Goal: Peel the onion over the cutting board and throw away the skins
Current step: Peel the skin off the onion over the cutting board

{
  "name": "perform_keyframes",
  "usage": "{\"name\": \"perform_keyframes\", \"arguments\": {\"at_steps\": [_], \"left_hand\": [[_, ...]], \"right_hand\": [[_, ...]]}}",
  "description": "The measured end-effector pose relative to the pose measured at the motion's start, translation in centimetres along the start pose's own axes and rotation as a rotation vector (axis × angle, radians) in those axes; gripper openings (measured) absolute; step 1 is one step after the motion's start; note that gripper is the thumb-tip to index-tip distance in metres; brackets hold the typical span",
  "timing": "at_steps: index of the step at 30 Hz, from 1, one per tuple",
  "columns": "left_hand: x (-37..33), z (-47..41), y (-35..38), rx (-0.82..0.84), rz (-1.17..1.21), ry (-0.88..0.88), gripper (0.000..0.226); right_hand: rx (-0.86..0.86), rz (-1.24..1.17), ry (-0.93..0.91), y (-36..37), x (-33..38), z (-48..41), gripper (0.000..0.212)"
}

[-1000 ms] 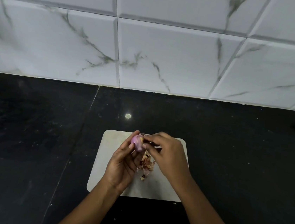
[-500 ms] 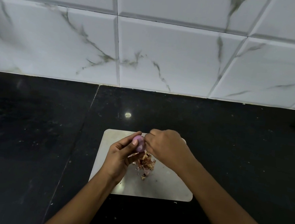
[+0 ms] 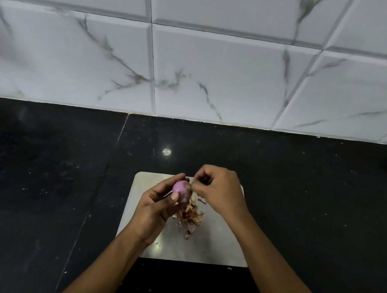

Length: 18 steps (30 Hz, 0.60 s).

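Note:
A small pink-purple onion (image 3: 181, 190) sits between the thumb and fingers of my left hand (image 3: 156, 208), held above the pale cutting board (image 3: 219, 248). My right hand (image 3: 218, 192) is just to the onion's right, with its fingertips pinched on a thin strip of skin at the onion's top edge. A heap of brown and reddish onion skins (image 3: 190, 216) lies on the board under both hands.
The board rests on a black stone counter (image 3: 38, 189) with small specks scattered on it. A white marble-pattern tiled wall (image 3: 197, 62) rises behind the counter. A bright light reflection (image 3: 166, 152) shows on the counter beyond the board.
My right hand has lifted slightly up and to the right, pulling at the skin on the onion's top. The onion has turned a little in my left hand.

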<state>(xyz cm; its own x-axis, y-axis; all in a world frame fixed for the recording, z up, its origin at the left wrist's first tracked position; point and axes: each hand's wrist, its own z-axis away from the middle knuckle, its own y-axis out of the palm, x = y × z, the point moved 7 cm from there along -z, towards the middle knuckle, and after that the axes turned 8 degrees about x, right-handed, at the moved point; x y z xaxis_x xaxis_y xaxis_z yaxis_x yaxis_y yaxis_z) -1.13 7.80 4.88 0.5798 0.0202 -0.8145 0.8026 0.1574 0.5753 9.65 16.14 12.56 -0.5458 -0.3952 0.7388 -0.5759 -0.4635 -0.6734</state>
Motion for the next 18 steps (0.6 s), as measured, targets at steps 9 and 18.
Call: {"name": "perform_keyframes", "arguments": {"at_steps": [9,18], "left_hand": [[0.5,-0.3,-0.2,0.032,0.287,0.007,0.069],[0.9,-0.3,-0.1,0.014,0.423,-0.046,0.071]], "right_hand": [[0.281,0.081,0.247,1.5,-3.7,0.9,0.015],[0.076,0.109,0.014,1.6,-2.0,0.9,0.014]]}}
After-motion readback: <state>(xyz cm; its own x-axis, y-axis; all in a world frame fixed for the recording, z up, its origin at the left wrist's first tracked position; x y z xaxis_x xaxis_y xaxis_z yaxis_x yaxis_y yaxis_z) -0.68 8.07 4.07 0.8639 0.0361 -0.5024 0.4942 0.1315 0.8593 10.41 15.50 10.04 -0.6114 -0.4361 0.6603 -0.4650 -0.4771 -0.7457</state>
